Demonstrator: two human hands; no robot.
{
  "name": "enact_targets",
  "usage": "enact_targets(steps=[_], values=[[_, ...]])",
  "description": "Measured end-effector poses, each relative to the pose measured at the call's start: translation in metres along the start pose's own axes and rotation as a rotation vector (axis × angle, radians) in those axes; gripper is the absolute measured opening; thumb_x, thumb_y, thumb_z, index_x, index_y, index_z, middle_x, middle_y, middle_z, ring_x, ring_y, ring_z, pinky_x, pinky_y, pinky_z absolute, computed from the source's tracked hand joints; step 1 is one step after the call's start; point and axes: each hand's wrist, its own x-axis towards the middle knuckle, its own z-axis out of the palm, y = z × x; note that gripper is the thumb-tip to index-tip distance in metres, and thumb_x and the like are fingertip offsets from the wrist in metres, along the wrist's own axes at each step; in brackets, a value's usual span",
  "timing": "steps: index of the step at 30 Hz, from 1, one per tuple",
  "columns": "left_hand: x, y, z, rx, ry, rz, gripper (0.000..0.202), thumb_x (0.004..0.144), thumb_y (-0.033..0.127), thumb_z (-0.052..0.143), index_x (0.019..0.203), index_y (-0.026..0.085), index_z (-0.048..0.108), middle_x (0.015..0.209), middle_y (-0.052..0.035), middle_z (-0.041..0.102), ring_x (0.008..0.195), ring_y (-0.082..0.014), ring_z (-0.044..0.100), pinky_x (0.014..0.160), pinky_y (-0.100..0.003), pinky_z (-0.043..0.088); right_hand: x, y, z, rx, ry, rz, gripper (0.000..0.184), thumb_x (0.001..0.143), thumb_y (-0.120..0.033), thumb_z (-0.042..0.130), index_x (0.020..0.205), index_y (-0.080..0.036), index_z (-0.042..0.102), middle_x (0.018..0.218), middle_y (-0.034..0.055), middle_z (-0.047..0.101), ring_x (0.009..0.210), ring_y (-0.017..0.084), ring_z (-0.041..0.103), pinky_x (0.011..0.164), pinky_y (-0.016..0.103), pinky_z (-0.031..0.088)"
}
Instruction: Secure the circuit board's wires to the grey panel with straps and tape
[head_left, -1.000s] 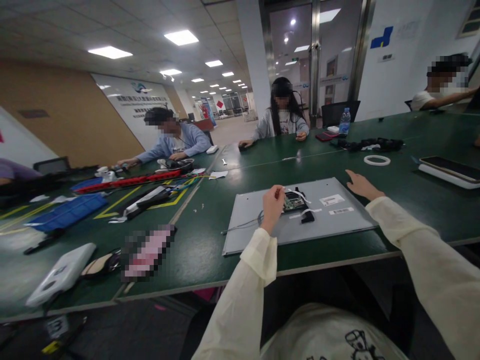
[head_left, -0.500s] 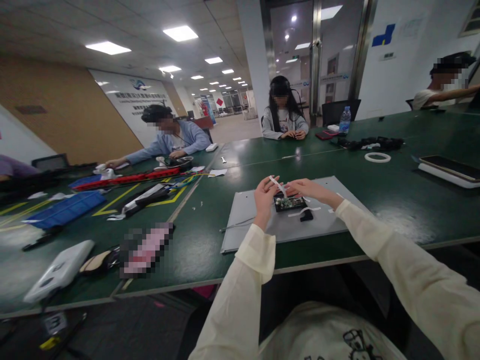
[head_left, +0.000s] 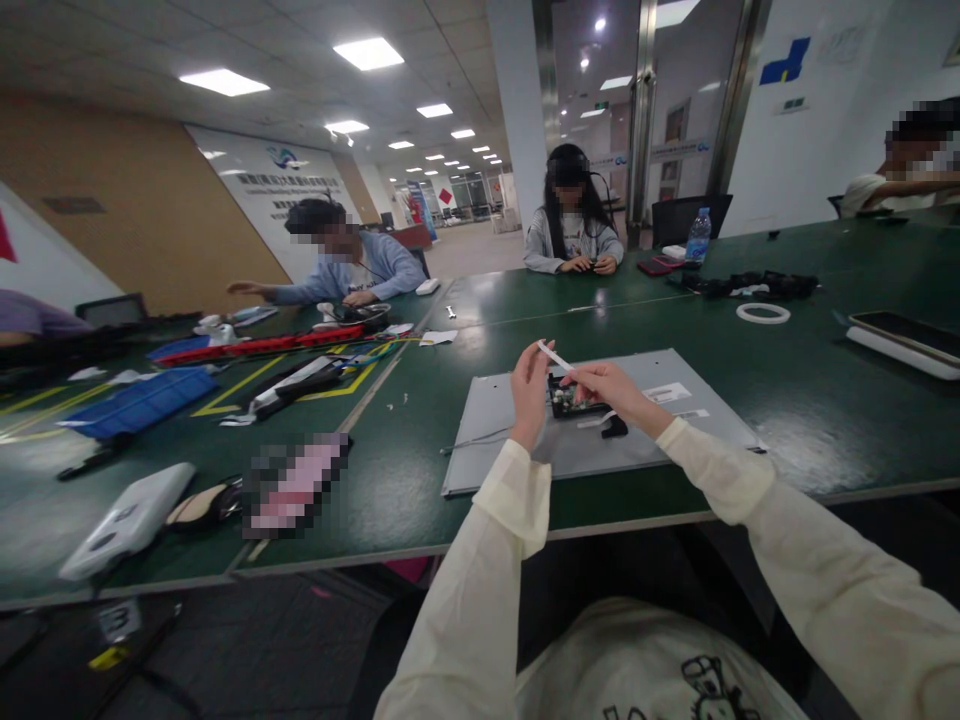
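Note:
A strip of white tape (head_left: 553,353) is stretched between my hands. My left hand (head_left: 529,388) pinches its upper end between the fingertips. At the lower end, my right hand (head_left: 606,388) has thumb and fingers closed on the strip. Below them, a circuit board (head_left: 561,399) in a black housing lies on a flat grey panel (head_left: 495,405), partly hidden by my right hand. A second white strip (head_left: 592,423) and a small black piece (head_left: 615,428) lie in front of the board. A thin grey cable (head_left: 476,441) runs over the panel's left side.
A white ring (head_left: 763,313) and a phone on a white block (head_left: 904,345) lie to the right. On the left are a blue tray (head_left: 139,400), a white device (head_left: 127,520) and a pink object (head_left: 298,487). Several people sit around the green table (head_left: 397,450).
My right hand has closed on the lower end of the strip and drawn it straight. It shifted slightly, showing white labels on the panel. A co-worker at left has lifted an arm.

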Motion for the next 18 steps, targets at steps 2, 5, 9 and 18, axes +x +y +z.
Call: enact_targets(steps=[2, 5, 9, 18], values=[[0.002, -0.003, -0.003, 0.039, 0.035, 0.027, 0.045, 0.088, 0.041, 0.053, 0.13, 0.024, 0.049, 0.138, -0.0106, 0.051, 0.115, -0.0191, 0.057, 0.091, -0.032, 0.048, -0.008, -0.008, 0.005, 0.06, -0.045, -0.01, 0.039, 0.076, -0.052, 0.063, 0.087, -0.015, 0.072, 0.056, 0.0008, 0.059, 0.054, 0.011, 0.054, 0.049, 0.02, 0.034], [0.009, -0.009, -0.015, 0.07, 0.196, 0.012, 0.053, 0.093, 0.036, 0.043, 0.143, 0.025, 0.028, 0.147, -0.013, 0.039, 0.114, -0.0181, 0.057, 0.09, -0.033, 0.048, -0.022, -0.02, 0.011, 0.131, -0.214, -0.053, 0.036, 0.077, -0.05, 0.065, 0.087, -0.016, 0.071, 0.053, -0.0003, 0.058, 0.053, 0.011, 0.055, 0.052, 0.022, 0.039], [0.013, -0.018, -0.026, 0.327, 0.221, 0.029, 0.056, 0.087, 0.023, 0.052, 0.14, 0.018, 0.034, 0.142, -0.0158, 0.043, 0.118, -0.0217, 0.053, 0.1, -0.037, 0.041, -0.03, -0.024, 0.018, 0.162, -0.328, -0.069, 0.04, 0.08, -0.054, 0.061, 0.09, -0.016, 0.07, 0.053, -0.0005, 0.057, 0.054, 0.013, 0.058, 0.053, 0.023, 0.04], [-0.007, -0.012, -0.006, 0.576, -0.181, 0.331, 0.042, 0.084, 0.011, 0.041, 0.124, 0.019, 0.051, 0.126, -0.0119, 0.054, 0.117, -0.0218, 0.052, 0.103, -0.04, 0.038, -0.014, 0.001, 0.02, -0.182, -0.184, 0.057, 0.047, 0.077, -0.06, 0.062, 0.059, -0.016, 0.065, 0.036, -0.0017, 0.049, 0.036, 0.008, 0.045, 0.041, 0.021, 0.028]])
